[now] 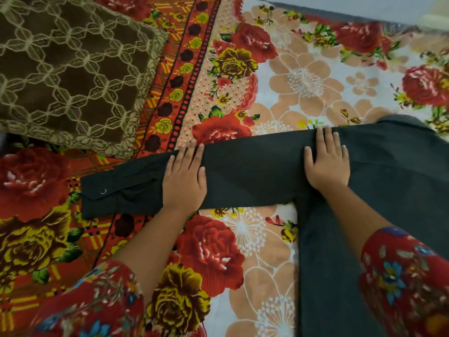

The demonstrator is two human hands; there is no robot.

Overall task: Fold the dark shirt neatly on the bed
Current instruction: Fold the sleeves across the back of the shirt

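My left grip (184,181) and right grip (326,164), spread flat, press the matte dark shirt (255,171) onto the floral bed (303,81); a lattice-patterned cushion (68,69) lies at its far-left corner.

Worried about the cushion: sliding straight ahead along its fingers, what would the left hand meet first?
The left hand, flat on the dark shirt, would cross the sleeve's far edge onto floral bedspread. The brown cushion lies left of that line, probably missed.
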